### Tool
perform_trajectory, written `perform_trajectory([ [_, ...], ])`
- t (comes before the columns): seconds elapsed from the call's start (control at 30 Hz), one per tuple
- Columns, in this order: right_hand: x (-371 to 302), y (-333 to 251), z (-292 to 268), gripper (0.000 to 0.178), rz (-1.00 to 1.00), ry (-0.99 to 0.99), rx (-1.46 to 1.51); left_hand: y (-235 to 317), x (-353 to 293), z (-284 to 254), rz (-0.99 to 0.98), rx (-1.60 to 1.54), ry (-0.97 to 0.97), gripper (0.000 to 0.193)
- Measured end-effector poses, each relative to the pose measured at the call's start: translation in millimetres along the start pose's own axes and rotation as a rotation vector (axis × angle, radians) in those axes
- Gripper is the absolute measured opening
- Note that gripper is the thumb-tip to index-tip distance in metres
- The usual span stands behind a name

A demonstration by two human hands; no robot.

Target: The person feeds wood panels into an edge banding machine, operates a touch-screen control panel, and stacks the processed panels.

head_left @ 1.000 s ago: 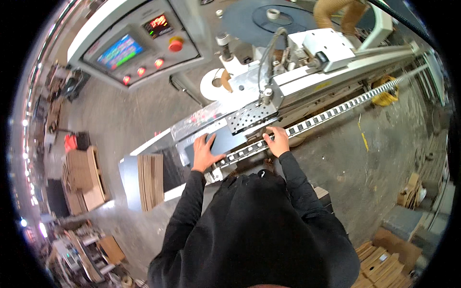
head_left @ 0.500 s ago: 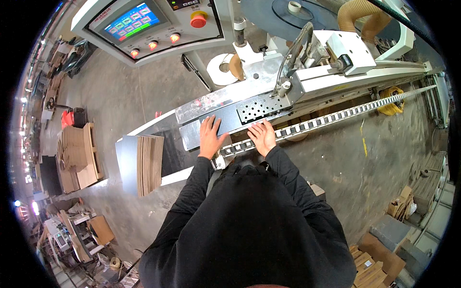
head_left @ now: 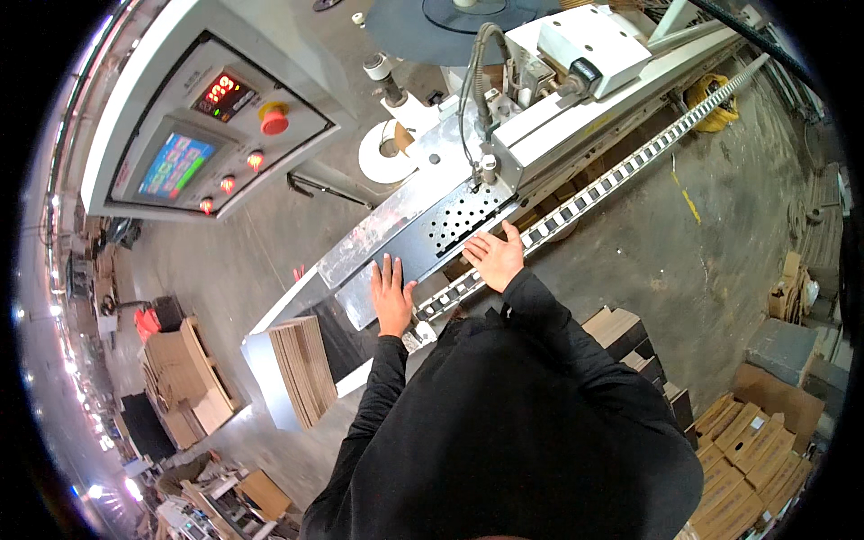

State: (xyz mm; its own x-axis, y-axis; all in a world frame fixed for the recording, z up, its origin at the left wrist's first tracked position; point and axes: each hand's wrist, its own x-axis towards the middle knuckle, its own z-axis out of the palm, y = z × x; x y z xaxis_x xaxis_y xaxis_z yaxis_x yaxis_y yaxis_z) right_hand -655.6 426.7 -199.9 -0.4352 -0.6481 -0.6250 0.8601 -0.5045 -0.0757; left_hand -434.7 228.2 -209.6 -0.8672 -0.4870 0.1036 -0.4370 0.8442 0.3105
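Observation:
My left hand [head_left: 391, 299] is open, its fingers stretched over a narrow dark grey panel [head_left: 407, 245] lying on the machine's feed bed. My right hand [head_left: 497, 259], also open with thumb apart, is at the panel's near edge, between it and the roller rail [head_left: 576, 207]. Whether its fingertips touch the panel I cannot tell. Toward its far right end, the panel lies beside or under a perforated plate [head_left: 463, 220]; the overlap is unclear. A bare metal plate [head_left: 358, 304] is just left of my left hand. Neither hand grips anything.
A stack of boards [head_left: 303, 371] stands on the bed's left end. The control box [head_left: 315, 135], with screen and red button, overhangs at upper left. A white machine head [head_left: 594, 54] and hose [head_left: 477, 67] are ahead. More boards [head_left: 612, 331] sit to my right.
The view has turned, so the machine now slants more steeply and the control box sits lower left. Both hands stay open beside the panel; the right hand's thumb has spread further.

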Motion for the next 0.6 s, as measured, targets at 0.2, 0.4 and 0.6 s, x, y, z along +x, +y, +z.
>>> perform_trajectory([
  [0.2, 4.3, -56.7, 3.0, 0.11, -0.038, 0.003, 0.032, 44.0, 36.0, 15.9, 0.01, -0.016, -0.001, 0.069],
  [0.4, 14.7, -106.6, -8.8, 0.106, -0.067, -0.076, -0.016, 86.5, 62.8, 38.3, -0.075, 0.132, -0.075, 0.05],
  [0.6, 14.1, -170.1, -11.0, 0.113, -0.08, -0.042, 0.027, 115.5, 84.5, 50.7, -0.051, -0.308, -0.047, 0.059],
])
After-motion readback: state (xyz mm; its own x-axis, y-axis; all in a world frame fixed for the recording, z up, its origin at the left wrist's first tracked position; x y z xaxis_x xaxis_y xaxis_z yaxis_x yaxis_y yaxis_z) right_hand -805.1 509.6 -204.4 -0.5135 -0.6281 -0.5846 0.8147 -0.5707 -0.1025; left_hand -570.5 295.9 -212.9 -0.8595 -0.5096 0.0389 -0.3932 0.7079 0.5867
